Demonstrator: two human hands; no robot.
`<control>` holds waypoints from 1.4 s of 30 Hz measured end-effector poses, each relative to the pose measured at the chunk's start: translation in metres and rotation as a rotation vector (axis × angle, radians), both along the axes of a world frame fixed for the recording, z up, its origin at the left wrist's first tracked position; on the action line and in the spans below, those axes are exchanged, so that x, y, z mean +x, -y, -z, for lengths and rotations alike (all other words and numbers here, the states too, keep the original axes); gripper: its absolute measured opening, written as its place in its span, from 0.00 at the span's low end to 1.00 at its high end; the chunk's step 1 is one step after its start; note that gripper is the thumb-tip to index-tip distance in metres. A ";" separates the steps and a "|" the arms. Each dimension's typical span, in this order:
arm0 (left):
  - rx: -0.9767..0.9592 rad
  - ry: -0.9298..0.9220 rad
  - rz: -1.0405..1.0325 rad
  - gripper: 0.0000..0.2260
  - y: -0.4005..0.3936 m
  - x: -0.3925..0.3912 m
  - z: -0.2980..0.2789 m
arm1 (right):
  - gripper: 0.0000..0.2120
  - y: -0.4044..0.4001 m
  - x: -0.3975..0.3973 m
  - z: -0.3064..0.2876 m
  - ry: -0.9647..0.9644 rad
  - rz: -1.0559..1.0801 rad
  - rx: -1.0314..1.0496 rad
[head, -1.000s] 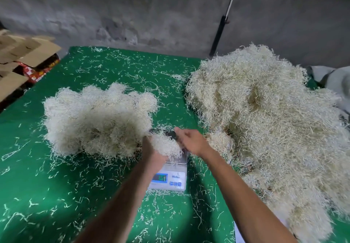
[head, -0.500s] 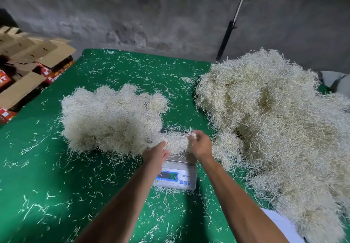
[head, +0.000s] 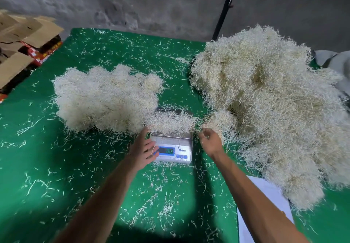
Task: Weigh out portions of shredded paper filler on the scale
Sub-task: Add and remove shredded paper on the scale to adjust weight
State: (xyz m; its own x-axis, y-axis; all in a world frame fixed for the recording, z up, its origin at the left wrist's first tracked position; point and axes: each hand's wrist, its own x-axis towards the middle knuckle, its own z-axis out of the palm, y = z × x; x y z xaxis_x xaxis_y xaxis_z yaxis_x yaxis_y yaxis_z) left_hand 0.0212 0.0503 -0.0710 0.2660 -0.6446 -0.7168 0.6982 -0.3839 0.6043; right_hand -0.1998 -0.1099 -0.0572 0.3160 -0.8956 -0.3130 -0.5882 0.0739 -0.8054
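Observation:
A small white digital scale (head: 173,148) sits mid-table on the green cloth (head: 37,167), with a portion of pale shredded paper (head: 170,122) heaped on its pan. My left hand (head: 143,151) hovers at the scale's left side, fingers spread and relaxed, holding nothing. My right hand (head: 210,141) is just right of the scale, its fingers loosely curled round a few strands at the fringe of the paper. A large heap of shredded paper (head: 265,100) fills the right side. A smaller pile of rounded clumps (head: 106,97) lies to the left.
Loose strands litter the cloth. Cardboard boxes (head: 22,40) are stacked off the table's left edge. A dark pole (head: 221,19) leans on the grey wall behind. A white sheet (head: 265,195) shows under the big heap at the front right.
Both hands have let go of the portion on the scale and drawn back toward me. The portion now rests on the pan and the display is uncovered.

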 end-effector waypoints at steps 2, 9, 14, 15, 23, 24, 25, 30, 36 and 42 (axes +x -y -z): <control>0.020 -0.039 -0.038 0.42 -0.007 -0.006 0.006 | 0.17 -0.014 -0.009 0.011 -0.051 -0.019 -0.001; 0.107 -0.017 -0.035 0.37 -0.022 -0.026 0.025 | 0.18 -0.044 -0.033 0.051 -0.193 -0.140 0.042; 0.129 -0.042 -0.016 0.34 -0.023 -0.037 0.033 | 0.19 -0.042 -0.041 0.061 -0.162 -0.111 0.049; 0.125 -0.044 -0.002 0.34 -0.023 -0.040 0.035 | 0.19 -0.037 -0.041 0.060 -0.144 -0.074 0.050; 0.146 -0.009 0.236 0.21 0.001 -0.089 0.044 | 0.30 0.027 -0.061 0.053 -0.484 0.063 -0.109; 0.170 -0.012 0.266 0.21 0.007 -0.097 0.045 | 0.30 0.033 -0.062 0.055 -0.529 0.013 -0.086; 0.195 -0.016 0.284 0.20 0.012 -0.105 0.048 | 0.30 0.036 -0.062 0.057 -0.569 -0.054 -0.064; 0.243 0.015 0.334 0.15 0.030 -0.137 0.060 | 0.18 0.014 -0.072 0.071 -0.649 -0.186 -0.281; 0.145 0.172 0.264 0.14 0.016 -0.135 0.060 | 0.17 -0.007 -0.083 0.072 -0.347 -0.066 -0.223; 0.106 0.372 0.224 0.13 -0.007 -0.108 0.042 | 0.16 -0.011 -0.055 0.042 -0.183 -0.006 -0.527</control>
State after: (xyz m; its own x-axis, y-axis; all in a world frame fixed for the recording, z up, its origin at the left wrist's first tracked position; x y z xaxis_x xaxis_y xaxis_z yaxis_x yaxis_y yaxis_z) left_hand -0.0864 0.0577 -0.1128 0.3798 -0.6439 -0.6642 0.3334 -0.5745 0.7475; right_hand -0.2543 -0.0985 -0.0988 0.3041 -0.9442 0.1263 -0.7208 -0.3147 -0.6176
